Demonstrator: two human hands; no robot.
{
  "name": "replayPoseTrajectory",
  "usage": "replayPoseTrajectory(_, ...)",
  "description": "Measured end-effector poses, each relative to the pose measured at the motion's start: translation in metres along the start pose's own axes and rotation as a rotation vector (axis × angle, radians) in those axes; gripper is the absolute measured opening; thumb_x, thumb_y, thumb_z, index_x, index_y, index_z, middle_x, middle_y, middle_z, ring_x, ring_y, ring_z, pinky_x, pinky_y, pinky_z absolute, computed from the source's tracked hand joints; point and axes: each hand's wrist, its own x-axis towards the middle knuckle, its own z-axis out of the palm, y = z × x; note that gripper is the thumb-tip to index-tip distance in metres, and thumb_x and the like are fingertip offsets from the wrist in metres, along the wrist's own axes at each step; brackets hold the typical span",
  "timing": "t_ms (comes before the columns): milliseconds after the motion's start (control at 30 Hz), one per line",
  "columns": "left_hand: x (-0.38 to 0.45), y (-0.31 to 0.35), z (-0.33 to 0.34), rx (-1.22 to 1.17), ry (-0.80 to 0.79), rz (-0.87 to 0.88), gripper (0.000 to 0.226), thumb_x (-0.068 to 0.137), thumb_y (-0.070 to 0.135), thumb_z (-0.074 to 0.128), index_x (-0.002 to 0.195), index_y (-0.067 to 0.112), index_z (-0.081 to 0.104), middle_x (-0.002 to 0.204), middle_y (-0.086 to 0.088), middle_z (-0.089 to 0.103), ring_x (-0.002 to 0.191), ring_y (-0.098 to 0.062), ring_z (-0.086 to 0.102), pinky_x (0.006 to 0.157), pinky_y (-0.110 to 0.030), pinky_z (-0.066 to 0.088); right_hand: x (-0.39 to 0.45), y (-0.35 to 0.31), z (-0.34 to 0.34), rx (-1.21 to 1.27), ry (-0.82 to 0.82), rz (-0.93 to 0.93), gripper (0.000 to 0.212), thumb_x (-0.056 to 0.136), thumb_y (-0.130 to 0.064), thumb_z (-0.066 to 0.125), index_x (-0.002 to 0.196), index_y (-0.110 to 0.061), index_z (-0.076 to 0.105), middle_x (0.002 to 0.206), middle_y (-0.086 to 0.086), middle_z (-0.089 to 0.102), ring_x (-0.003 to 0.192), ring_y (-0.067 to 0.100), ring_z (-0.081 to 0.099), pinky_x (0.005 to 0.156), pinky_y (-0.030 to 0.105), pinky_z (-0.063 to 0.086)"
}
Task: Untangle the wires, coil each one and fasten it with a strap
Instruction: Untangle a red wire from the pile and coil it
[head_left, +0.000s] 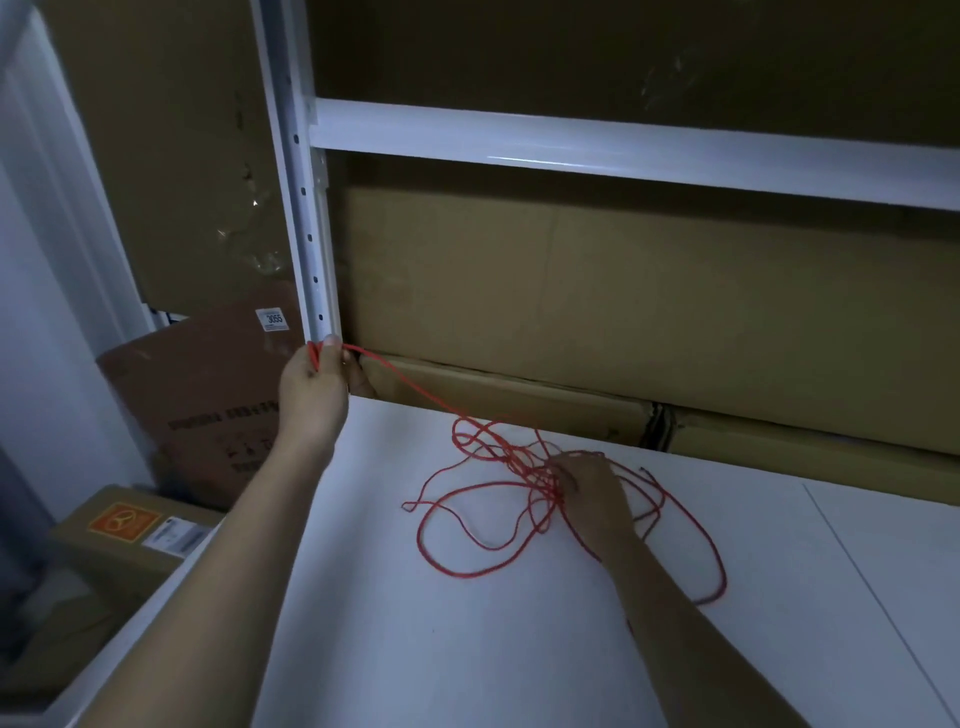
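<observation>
Red wire (457, 519) is pinched taut in the left hand (313, 387), tangle under the right hand (592, 496) fingers pressing it. Yank harder and those loops probably cinch into knots.

Two bare arms in view, nothing worn on either.

Here's the left hand (311, 387) and the right hand (592, 499), both uncovered: no gloves, no rings or watch that can be made out in this dim light. Each forearm runs bare all the way to the bottom edge of the picture, no sleeve or cuff showing, no bracelet at the wrists, fingernails short on the left thumb.
</observation>
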Motion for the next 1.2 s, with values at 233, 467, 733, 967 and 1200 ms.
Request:
replayPoseTrajectory(233,-0.011,-0.006,0.009,0.089,-0.061,0.021,0.032,0.102,0.032,0.038,0.079,0.014,0.050,0.071,0.000,0.049,0.065,-0.015,0.046,0.064,-0.032,0.036,0.003,-0.015,-0.032,0.133,-0.130,0.037,0.034,0.092,-0.020,0.050,0.123,-0.026,0.061,0.132,-0.002,0.053,0.122,0.022,0.049,0.104,0.036,0.040)
replayPoseTrajectory(467,-0.016,0.002,0.007,0.095,-0.088,0.071,0.031,0.102,0.032,0.039,0.085,0.010,0.052,0.073,-0.001,0.050,0.067,-0.014,0.047,0.064,-0.031,0.038,0.003,-0.082,0.001,0.141,-0.189,-0.155,0.034,0.095,-0.026,0.055,0.129,-0.022,0.057,0.121,0.001,0.064,0.109,0.016,0.059,0.087,0.019,0.041)
replayPoseTrajectory(733,0.000,-0.011,-0.008,0.083,0.055,-0.019,0.030,0.102,0.032,0.037,0.094,0.009,0.054,0.074,0.002,0.049,0.070,-0.015,0.047,0.073,-0.031,0.037,-0.016,-0.053,-0.004,0.293,0.115,-0.191,0.019,0.094,-0.022,0.057,0.108,-0.013,0.066,0.097,-0.005,0.064,0.088,0.005,0.055,0.076,0.003,0.038)
replayPoseTrajectory(967,0.005,-0.003,0.000,0.001,0.176,-0.110,0.031,0.103,0.030,0.037,0.088,0.007,0.053,0.089,-0.009,0.056,0.082,-0.022,0.054,0.080,-0.034,0.042,-0.030,-0.013,-0.025,0.223,0.196,-0.218,0.015,0.092,-0.005,0.054,0.099,-0.002,0.068,0.097,0.011,0.066,0.089,0.018,0.058,0.082,0.019,0.040)
replayPoseTrajectory(1200,0.006,-0.002,0.002,0.078,0.110,-0.050,0.030,0.103,0.030,0.036,0.093,0.007,0.053,0.091,-0.010,0.055,0.091,-0.026,0.054,0.080,-0.036,0.042,-0.038,0.028,-0.030,-0.149,0.097,-0.032,0.022,0.089,-0.002,0.052,0.104,-0.009,0.067,0.104,0.011,0.063,0.103,0.029,0.057,0.088,0.034,0.045)
